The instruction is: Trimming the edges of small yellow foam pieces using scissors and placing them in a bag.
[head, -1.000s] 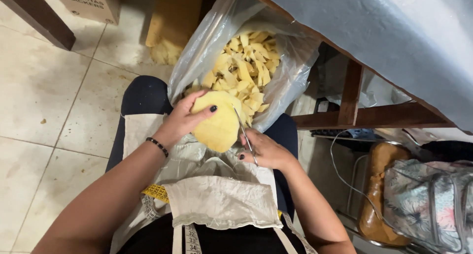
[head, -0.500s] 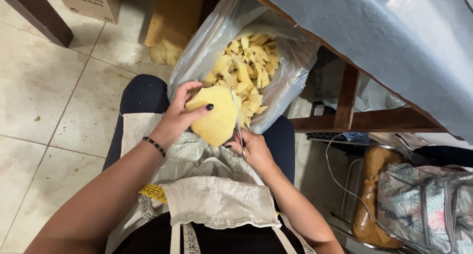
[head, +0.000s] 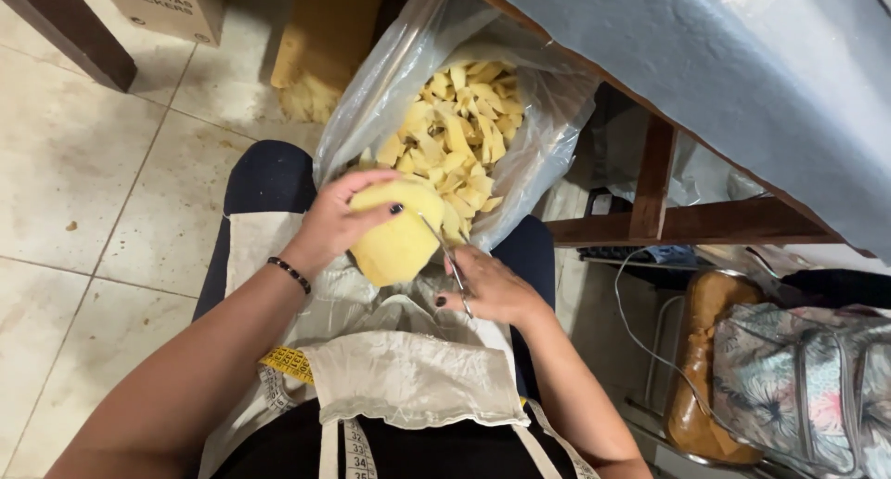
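Head view: plastic bag [head: 548,117] of foam strips [head: 459,135] beside table [head: 724,89].

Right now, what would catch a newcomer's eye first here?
At centre, the left hand holds a yellow foam piece while the right hand works scissors against its edge. Just beyond, a clear plastic bag brims with yellow foam strips, beside a blue-covered table.

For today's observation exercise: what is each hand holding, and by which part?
The left hand grips a yellow foam piece by its upper left edge, fingers over the top. The right hand holds scissors by the handles, blades at the foam's right edge.
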